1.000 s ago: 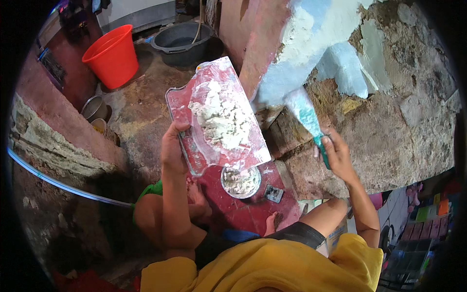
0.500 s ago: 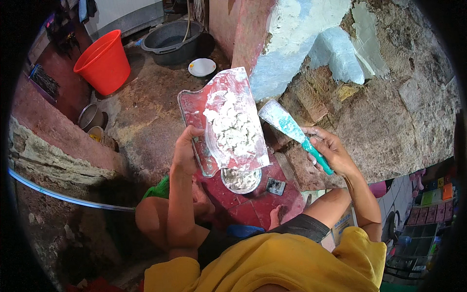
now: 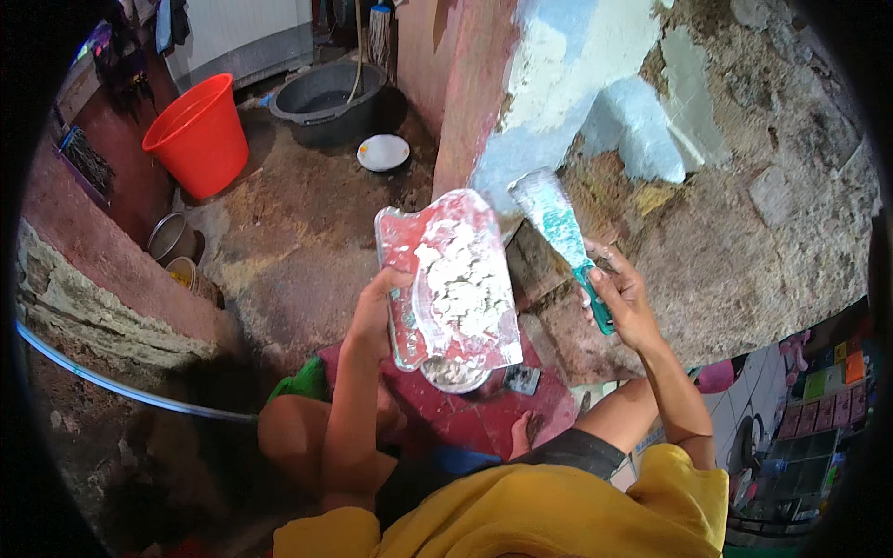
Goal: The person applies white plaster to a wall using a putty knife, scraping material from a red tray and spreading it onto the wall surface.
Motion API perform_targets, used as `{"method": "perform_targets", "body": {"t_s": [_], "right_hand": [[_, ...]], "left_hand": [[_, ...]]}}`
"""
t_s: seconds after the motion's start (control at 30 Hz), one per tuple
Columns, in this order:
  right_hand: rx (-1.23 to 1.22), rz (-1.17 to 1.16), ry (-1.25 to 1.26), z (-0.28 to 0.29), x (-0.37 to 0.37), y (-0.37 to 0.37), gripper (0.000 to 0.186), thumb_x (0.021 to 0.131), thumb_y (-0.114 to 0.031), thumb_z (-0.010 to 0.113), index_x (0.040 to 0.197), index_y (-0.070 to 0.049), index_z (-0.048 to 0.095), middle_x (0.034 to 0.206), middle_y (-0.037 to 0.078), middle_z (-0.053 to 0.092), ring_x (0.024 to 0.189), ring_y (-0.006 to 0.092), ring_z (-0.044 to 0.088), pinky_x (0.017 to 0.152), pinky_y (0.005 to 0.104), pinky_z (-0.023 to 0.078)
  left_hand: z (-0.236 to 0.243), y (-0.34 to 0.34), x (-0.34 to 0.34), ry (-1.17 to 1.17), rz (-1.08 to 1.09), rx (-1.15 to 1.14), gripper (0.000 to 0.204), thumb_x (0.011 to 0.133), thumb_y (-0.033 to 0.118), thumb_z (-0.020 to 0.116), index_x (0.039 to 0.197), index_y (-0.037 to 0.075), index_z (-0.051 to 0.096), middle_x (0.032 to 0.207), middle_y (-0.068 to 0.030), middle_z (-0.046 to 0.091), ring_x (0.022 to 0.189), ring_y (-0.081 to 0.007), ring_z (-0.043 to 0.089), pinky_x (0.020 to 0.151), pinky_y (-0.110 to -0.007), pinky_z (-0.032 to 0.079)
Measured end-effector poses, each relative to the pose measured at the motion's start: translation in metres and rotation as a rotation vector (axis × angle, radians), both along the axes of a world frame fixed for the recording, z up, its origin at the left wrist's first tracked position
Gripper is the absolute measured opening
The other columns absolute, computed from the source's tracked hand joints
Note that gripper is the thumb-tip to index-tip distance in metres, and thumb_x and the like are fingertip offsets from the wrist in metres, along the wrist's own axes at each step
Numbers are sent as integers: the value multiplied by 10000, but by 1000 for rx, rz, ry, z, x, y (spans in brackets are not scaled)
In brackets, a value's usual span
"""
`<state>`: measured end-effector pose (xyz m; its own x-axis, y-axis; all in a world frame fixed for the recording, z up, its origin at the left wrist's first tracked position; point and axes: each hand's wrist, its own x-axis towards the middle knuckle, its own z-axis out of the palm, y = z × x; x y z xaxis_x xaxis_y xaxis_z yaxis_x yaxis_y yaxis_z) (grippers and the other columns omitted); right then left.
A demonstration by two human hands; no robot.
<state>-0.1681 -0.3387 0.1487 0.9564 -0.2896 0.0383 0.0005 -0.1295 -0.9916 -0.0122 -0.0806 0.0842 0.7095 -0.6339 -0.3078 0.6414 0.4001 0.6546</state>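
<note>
In my left hand is a red plastic board, gripped by its left edge and held out in front of me. A heap of white putty is spread over its face. My right hand is closed round the green handle of a putty knife, whose smeared blade points up and left, apart from the board. Partly hidden under the board's lower edge, a bowl of white putty stands on the red floor. Beside the bowl lies a small dark flat object.
A rough wall with pale blue and white patches rises at the right. Further off stand a red bucket, a dark grey tub and a white plate. A low broken wall runs along the left.
The board has shifted right and down in the picture and covers more of the bowl. My right hand has moved slightly left, and the putty knife stands more upright.
</note>
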Motion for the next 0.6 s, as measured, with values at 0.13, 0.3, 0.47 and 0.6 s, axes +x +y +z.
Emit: {"method": "perform_targets", "body": {"t_s": [0.13,0.3,0.47,0.6], "right_hand": [[-815,-149,-426,18,23,-25,327,896,-143,566,1222,-128,577,828,34,594,632,82,529,519,234,436],[-1624,-352,-515,71,53,-55,505,778,-59,634,1234,-265,572,867,26,586,680,127,556,511,263,461],[-1958,-409,-542,95,74,-57,580,761,-78,635,1266,-342,525,850,14,560,694,152,555,510,276,466],[-2043,-392,-534,109,82,-55,567,791,-98,616,1286,-347,497,855,2,548,675,152,535,501,268,469]], "left_hand": [[5,3,9,-7,90,-28,455,770,181,497,1163,-48,499,1019,-157,630,840,-270,646,805,-389,528],[-1,9,16,14,151,-117,402,784,157,482,1128,-49,522,985,-146,638,827,-254,649,785,-382,536],[-1,12,18,-1,183,-86,393,790,149,482,1126,-49,522,977,-140,638,824,-246,649,784,-373,536],[-3,14,20,-6,173,-131,431,800,118,462,1184,-77,460,1031,-181,610,877,-272,645,810,-389,542]]}}
